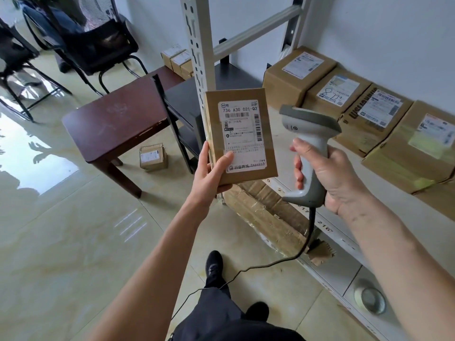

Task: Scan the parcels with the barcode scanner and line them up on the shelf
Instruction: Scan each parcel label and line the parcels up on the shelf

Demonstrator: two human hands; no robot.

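My left hand [209,172] grips a small brown cardboard parcel [264,134] by its lower left corner, held upright with its white shipping label facing me. My right hand [330,177] holds the grey barcode scanner [309,134] by its handle, just right of the parcel, its head pointing left toward the label. The scanner's black cable [278,262] hangs down toward the floor. Several labelled parcels [344,97] lie in a row on the pale shelf [330,232] along the wall.
The shelf's white perforated upright [197,45] stands behind the held parcel. A dark wooden table [115,119] is to the left, with a small parcel [153,157] on the floor under it. Black chairs [93,40] stand beyond. A taped carton [261,212] sits below the shelf edge.
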